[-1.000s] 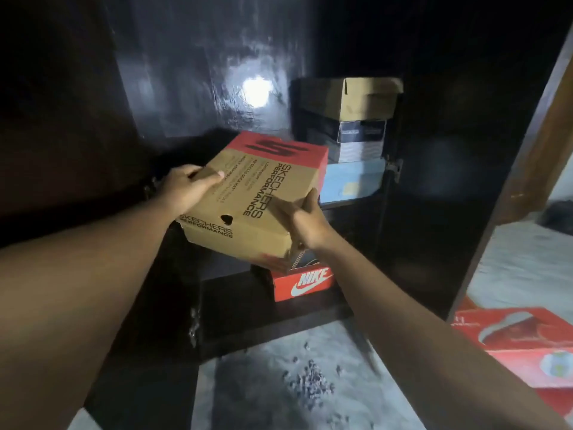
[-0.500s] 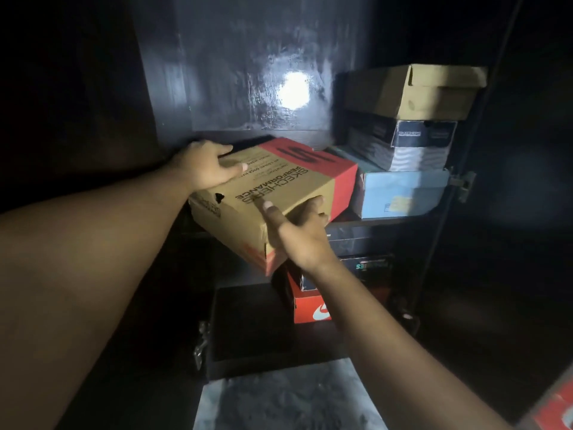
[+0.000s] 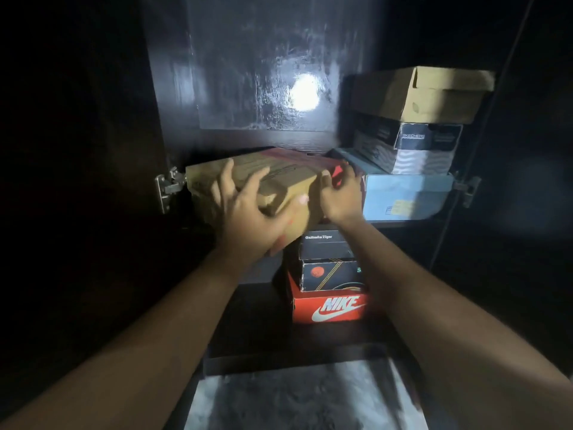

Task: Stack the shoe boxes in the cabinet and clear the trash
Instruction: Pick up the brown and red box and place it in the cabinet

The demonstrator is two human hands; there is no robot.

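While you work the tan and red Skechers shoe box (image 3: 279, 178) onto the upper shelf (image 3: 403, 224), it sits tilted, its near corner overhanging the shelf's front edge and its far end already inside. Your left hand (image 3: 248, 218) is spread wide over the near face and lid, fingers splayed and thumb hooked round the lower corner, so that it both bears the overhang and pushes. Your right hand (image 3: 339, 197) lies partly curled against the red end panel, apparently steering that end clear of the light blue box (image 3: 406, 197) just to the right of the Skechers box. On that blue box stand a black and white Skechers box (image 3: 424, 147) and a plain brown box (image 3: 434, 94). Below the held box, on the lower level, an Onitsuka Tiger box (image 3: 325, 246), a dark box (image 3: 331, 274) and a red Nike box (image 3: 331, 308) are stacked (trash is not in view). To the left of it, a door hinge (image 3: 167, 187) stands close; watch that corner.
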